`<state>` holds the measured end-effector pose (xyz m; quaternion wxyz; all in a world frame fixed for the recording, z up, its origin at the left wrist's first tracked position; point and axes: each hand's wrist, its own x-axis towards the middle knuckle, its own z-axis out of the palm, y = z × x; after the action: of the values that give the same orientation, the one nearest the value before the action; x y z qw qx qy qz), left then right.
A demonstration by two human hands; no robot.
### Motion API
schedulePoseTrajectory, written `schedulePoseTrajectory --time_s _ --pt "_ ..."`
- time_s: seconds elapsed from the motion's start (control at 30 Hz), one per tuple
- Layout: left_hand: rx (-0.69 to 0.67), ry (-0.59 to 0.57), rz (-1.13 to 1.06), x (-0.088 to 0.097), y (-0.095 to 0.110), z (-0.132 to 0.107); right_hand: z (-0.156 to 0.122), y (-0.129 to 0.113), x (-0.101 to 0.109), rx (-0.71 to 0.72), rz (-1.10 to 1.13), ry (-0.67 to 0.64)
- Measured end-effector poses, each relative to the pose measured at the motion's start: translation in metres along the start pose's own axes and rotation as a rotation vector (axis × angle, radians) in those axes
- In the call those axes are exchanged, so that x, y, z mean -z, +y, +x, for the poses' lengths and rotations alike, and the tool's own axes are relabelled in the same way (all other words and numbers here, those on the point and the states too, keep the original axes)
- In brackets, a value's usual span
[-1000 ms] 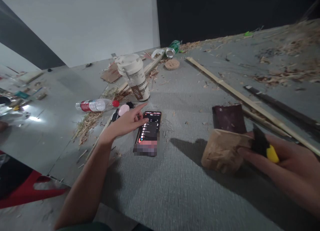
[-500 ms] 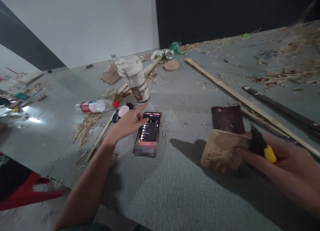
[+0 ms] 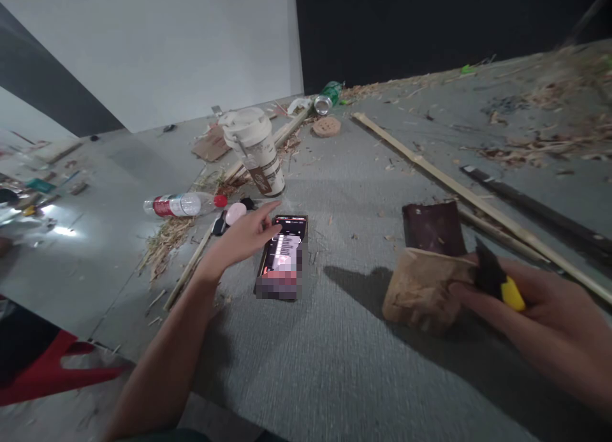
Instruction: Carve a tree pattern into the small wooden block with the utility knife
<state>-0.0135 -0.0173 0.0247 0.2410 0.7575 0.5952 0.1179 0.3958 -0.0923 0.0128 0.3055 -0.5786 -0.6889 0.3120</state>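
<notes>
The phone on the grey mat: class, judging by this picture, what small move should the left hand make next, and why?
Probably a short tap or swipe on the phone. The left hand lies over its lit screen with a finger stretched toward the top edge, while the right hand is busy holding a wooden block and a yellow-and-black tool.

Both forearms are bare from the near edge of the scene to the wrists, with no watch, band or glove on either. The left hand (image 3: 241, 238) and the right hand (image 3: 549, 314) are bare too, and no rings can be made out. A strip of dark green cloth shows at the near edge under the left arm.
</notes>
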Motion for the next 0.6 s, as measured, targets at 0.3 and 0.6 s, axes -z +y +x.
schedulePoseTrajectory --time_s 0.3,0.6 --pt "0.010 -0.029 -0.025 0.003 0.002 -0.001 0.002 -0.003 -0.001 0.040 -0.021 0.015" --pt "-0.027 -0.204 -0.044 0.014 -0.007 -0.008 -0.001 0.002 -0.003 0.056 -0.061 0.019"
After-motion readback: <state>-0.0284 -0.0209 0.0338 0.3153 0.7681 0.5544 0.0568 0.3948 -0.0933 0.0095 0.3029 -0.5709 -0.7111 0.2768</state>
